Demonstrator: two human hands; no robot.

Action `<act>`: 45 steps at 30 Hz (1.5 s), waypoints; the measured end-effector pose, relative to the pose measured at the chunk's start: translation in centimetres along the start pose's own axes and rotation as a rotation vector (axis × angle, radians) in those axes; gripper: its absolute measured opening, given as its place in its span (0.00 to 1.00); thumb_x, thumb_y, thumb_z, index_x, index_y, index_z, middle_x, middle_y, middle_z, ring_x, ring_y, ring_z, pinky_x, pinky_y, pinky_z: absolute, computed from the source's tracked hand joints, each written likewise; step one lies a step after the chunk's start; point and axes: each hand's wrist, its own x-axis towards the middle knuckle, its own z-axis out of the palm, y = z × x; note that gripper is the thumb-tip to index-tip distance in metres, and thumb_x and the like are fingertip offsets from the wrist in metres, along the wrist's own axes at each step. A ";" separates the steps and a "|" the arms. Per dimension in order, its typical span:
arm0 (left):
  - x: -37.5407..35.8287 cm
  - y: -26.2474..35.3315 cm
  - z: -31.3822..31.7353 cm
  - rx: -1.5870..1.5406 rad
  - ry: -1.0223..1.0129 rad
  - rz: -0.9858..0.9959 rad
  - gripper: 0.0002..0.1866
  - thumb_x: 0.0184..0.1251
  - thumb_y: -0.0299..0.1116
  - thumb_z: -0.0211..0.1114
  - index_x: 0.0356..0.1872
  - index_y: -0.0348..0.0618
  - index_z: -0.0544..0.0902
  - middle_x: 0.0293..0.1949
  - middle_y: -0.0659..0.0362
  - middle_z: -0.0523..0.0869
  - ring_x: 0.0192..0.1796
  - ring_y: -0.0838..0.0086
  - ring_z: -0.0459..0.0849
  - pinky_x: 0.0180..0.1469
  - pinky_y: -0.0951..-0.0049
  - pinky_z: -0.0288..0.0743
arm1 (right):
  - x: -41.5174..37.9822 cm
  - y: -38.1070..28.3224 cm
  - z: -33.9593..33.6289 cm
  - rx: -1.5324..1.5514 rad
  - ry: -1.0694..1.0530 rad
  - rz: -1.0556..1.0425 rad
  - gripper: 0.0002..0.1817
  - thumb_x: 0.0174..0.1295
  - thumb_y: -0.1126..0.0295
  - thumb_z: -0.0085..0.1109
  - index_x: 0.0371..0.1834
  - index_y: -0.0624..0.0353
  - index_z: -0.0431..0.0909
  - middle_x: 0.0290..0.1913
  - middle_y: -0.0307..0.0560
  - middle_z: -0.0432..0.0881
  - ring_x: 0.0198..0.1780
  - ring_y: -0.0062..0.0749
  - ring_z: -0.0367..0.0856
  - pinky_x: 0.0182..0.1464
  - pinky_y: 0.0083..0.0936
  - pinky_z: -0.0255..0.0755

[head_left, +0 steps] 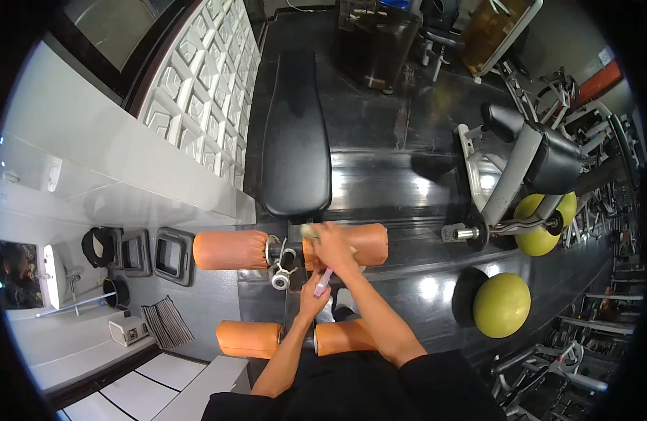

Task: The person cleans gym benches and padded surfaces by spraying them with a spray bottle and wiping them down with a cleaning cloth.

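My right hand (334,245) is closed over the left part of an orange padded roller (369,243). A small pale yellowish thing shows at its fingertips, too small to make out. Just below, my left hand (314,299) is wrapped round a pink and white object (323,283), whose upper end points towards the right hand. To the left, a second orange roller (230,250) sits across a metal joint (281,270). Two lower orange rollers (250,339) lie near my body. A black padded bench (296,147) extends away beyond the rollers.
A white lattice partition (204,91) stands left of the bench. Grey trays (174,257), a striped mat (167,322) and a sink (55,277) are at the left. A yellow-green ball (502,304) and a weight machine (513,172) stand at the right.
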 end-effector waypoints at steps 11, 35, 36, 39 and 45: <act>-1.8 0.5 -0.5 -0.055 -0.020 -0.022 0.13 0.53 0.20 0.60 0.41 0.34 0.81 0.57 0.43 0.81 0.49 0.53 0.86 0.49 0.65 0.78 | -5.0 5.4 -7.6 -0.203 0.199 0.301 0.21 0.56 0.70 0.61 0.55 0.51 0.77 0.50 0.51 0.75 0.52 0.52 0.76 0.52 0.44 0.74; -0.3 2.2 0.1 -0.107 -0.072 -0.124 0.12 0.57 0.25 0.62 0.43 0.38 0.80 0.39 0.53 0.86 0.39 0.63 0.86 0.42 0.68 0.77 | 2.4 3.2 -4.6 -0.174 -0.196 0.294 0.19 0.60 0.60 0.57 0.55 0.42 0.80 0.51 0.54 0.78 0.54 0.54 0.78 0.55 0.47 0.75; -0.5 2.6 -0.2 -0.105 -0.067 -0.119 0.12 0.57 0.25 0.62 0.43 0.38 0.80 0.39 0.53 0.86 0.39 0.63 0.86 0.42 0.68 0.77 | 1.8 4.6 -5.9 -0.181 -0.187 0.346 0.18 0.61 0.58 0.55 0.54 0.40 0.81 0.51 0.53 0.78 0.53 0.54 0.79 0.54 0.48 0.75; -1.8 2.6 -1.8 -0.130 -0.149 -0.243 0.15 0.60 0.26 0.64 0.50 0.39 0.81 0.41 0.54 0.87 0.40 0.72 0.86 0.45 0.72 0.77 | -0.1 7.9 -9.0 -0.193 -0.122 0.395 0.18 0.61 0.58 0.55 0.54 0.42 0.81 0.52 0.55 0.78 0.54 0.56 0.79 0.54 0.48 0.75; -6.7 6.3 -4.8 -0.269 -0.069 -0.341 0.09 0.64 0.28 0.65 0.44 0.39 0.82 0.30 0.58 0.85 0.35 0.76 0.83 0.41 0.73 0.77 | -5.0 7.5 -10.9 -0.184 0.058 0.418 0.20 0.61 0.63 0.56 0.58 0.47 0.76 0.50 0.55 0.78 0.51 0.57 0.79 0.52 0.47 0.76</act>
